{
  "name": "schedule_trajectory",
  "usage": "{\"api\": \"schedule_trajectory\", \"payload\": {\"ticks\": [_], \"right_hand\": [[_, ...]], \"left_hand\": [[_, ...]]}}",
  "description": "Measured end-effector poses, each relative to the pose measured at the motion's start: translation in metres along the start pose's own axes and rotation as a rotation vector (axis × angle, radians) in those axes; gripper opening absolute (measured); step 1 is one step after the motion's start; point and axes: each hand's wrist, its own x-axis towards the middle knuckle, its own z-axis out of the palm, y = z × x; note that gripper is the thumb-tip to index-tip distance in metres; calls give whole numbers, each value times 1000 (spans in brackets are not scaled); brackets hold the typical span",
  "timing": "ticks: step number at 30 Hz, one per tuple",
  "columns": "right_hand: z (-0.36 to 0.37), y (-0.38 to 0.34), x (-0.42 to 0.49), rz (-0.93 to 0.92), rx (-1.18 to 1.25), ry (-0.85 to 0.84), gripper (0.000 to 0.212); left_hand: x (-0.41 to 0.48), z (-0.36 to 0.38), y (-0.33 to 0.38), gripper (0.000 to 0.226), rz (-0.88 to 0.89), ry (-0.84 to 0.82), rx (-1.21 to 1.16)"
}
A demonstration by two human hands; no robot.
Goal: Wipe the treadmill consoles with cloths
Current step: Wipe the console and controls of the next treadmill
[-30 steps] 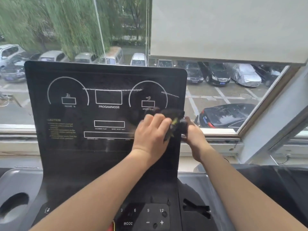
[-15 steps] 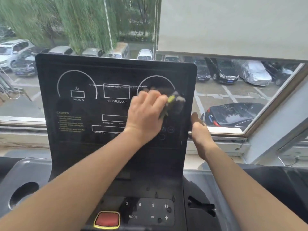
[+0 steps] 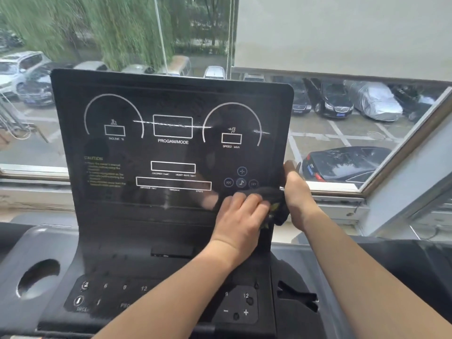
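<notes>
Before a car-park window (image 3: 342, 133), the left grip (image 3: 241, 216) clamps a dark soft cloth (image 3: 276, 199) on the glossy flat black console (image 3: 171, 152). Just beside it, the right grip (image 3: 297, 199) clasps the console's edge.

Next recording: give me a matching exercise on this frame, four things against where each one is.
Things: 1 left hand; 2 right hand; 3 cloth; 4 cup holder.
Places: A gripping the console at its right edge; B lower left of view; C pressing the cloth; D against the console's lower right.
Pairs: 1-C; 2-A; 3-D; 4-B.
</notes>
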Motion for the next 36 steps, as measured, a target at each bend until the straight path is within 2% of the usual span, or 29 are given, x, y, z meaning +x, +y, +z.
{"api": "schedule_trajectory", "payload": {"ticks": [3,6,8,13,16,21,25,29,31,32,34,36], "right_hand": [[0,9,-4,2,-5,-14,49],[-4,19,-12,-2,-20,-24,47],[-5,23,-18,16,-26,-33,50],[-4,25,-23,1,-147,-51,48],[-5,32,-19,-34,-203,-46,68],[-4,38,-18,-42,-172,-27,56],[-5,38,-15,-51,-120,-18,22],[-5,38,-16,-58,-122,-27,22],[-6,39,-15,-59,-124,-33,31],[-7,39,-15,-58,-129,-32,34],[-7,39,-16,-55,-133,-35,27],[-7,39,-16,-57,-132,-35,25]], "left_hand": [[-9,1,-2,43,63,-92,-18],[-6,-15,-16,43,260,-243,11],[8,-32,-30,42,330,-238,80],[71,-78,-72,34,58,70,129],[80,-85,-84,39,-27,107,113],[41,-51,-63,38,-119,120,31],[-6,-29,-47,36,69,-3,-9],[-12,-36,-59,49,300,-189,65],[1,-48,-70,42,336,-160,140],[10,-55,-76,36,292,-101,158],[29,-70,-90,30,95,58,143],[46,-82,-101,37,-100,175,118]]}}
